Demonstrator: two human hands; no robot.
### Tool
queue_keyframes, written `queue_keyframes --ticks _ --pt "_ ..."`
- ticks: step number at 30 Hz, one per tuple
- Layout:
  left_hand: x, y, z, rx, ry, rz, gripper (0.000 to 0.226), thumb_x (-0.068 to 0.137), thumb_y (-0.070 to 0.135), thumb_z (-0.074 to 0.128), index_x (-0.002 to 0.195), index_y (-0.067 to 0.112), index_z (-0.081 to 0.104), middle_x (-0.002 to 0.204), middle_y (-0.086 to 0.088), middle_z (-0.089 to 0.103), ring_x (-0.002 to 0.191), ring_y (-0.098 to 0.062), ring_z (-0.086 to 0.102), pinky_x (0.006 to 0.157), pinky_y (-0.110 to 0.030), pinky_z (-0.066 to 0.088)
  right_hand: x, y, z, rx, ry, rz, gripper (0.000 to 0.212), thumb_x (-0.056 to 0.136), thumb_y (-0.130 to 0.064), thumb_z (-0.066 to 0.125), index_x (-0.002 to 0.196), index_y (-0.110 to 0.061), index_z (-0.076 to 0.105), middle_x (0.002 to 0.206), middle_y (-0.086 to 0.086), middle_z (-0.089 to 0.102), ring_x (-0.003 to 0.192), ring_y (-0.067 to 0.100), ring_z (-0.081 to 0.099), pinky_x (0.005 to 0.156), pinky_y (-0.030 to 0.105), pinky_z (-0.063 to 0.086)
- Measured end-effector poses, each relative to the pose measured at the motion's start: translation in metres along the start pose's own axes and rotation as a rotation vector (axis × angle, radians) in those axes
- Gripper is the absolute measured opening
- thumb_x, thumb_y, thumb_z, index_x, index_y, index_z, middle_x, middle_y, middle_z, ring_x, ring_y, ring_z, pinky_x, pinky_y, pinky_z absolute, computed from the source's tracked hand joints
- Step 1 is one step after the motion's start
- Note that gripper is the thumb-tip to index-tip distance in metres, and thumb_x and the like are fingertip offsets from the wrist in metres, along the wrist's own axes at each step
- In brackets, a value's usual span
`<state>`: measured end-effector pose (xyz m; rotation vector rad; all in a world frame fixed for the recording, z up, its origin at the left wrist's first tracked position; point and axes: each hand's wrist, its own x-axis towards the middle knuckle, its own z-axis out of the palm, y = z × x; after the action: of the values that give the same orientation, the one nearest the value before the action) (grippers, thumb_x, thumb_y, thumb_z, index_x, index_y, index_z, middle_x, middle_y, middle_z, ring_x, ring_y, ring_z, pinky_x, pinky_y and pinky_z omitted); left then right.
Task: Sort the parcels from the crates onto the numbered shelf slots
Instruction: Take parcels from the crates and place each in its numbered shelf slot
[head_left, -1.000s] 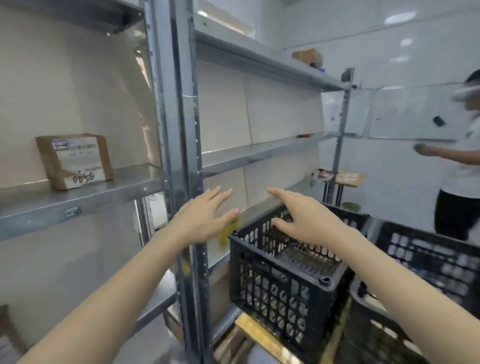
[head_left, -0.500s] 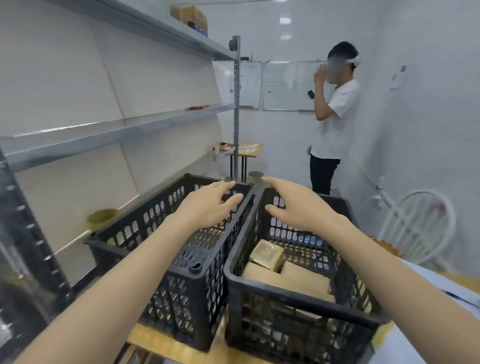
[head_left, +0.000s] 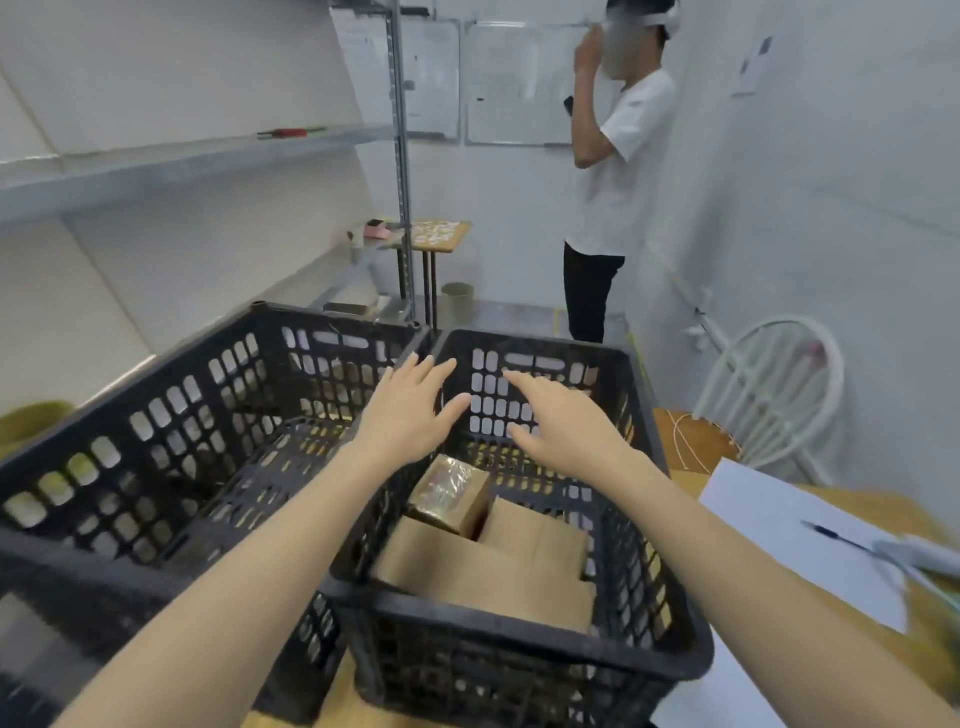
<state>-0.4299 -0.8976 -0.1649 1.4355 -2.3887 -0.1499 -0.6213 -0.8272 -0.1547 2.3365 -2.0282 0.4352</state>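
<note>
- Black plastic crates stand side by side, rims touching; the left crate (head_left: 337, 318) shows only its bare mesh floor, and the right crate (head_left: 540, 343) holds the parcels.
- Left hand (head_left: 410, 410) hovers over the shared rim with fingers spread, gripping nothing.
- Right hand (head_left: 561, 426) hangs above the right crate's far half, fingers loose and splayed, also gripping nothing.
- A small taped box (head_left: 449, 493) lies tilted on larger cardboard parcels (head_left: 483, 571), which fill the near floor; open mesh shows beyond them, under both hands.
- A metal shelf (head_left: 156, 166) runs along the left wall to an upright post (head_left: 402, 156).
- At far right a person in a white shirt (head_left: 618, 171) stands in the aisle; a white chair (head_left: 774, 395) sits just right of the crates, and a paper sheet (head_left: 779, 540) with a pen (head_left: 836, 538) lies near right.
</note>
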Motion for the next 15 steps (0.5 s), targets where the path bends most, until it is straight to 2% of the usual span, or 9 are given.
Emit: queue_keyframes --ticks 7,11,15 --pt "0.018 -0.013 0.043 -0.119 -0.024 0.05 0.059 0.1 0.047 0.041 0.153 0.022 0.028 0.159 -0.006 0.026 0.148 -0.021 0.017 0.121 -0.04 0.016 0.011 0.007 0.046 0.028 -0.008 0.049 0.064 0.095 -0.032 0.054 0.151 -0.017 0.027 0.142 0.005 0.05 0.125 0.023 0.05 0.098 0.041 0.046" --pt "0.025 -0.016 0.066 -0.219 -0.134 0.045 0.059 0.101 0.044 0.042 0.153 0.021 0.026 0.16 -0.006 0.021 0.148 -0.02 0.016 0.118 -0.034 0.015 0.018 0.006 0.074 0.031 -0.091 0.078 0.064 0.096 -0.033 0.054 0.151 -0.017 0.027 0.142 0.004 0.049 0.121 0.022 0.053 0.092 0.038 0.047" --pt "0.034 -0.024 0.086 -0.259 -0.266 -0.001 0.057 0.103 0.038 0.038 0.154 0.019 0.022 0.161 -0.007 0.02 0.148 -0.019 0.017 0.118 -0.034 0.017 0.027 0.006 0.098 0.076 -0.176 0.138 0.062 0.095 -0.031 0.053 0.149 -0.016 0.028 0.137 0.007 0.052 0.121 0.025 0.052 0.096 0.044 0.046"
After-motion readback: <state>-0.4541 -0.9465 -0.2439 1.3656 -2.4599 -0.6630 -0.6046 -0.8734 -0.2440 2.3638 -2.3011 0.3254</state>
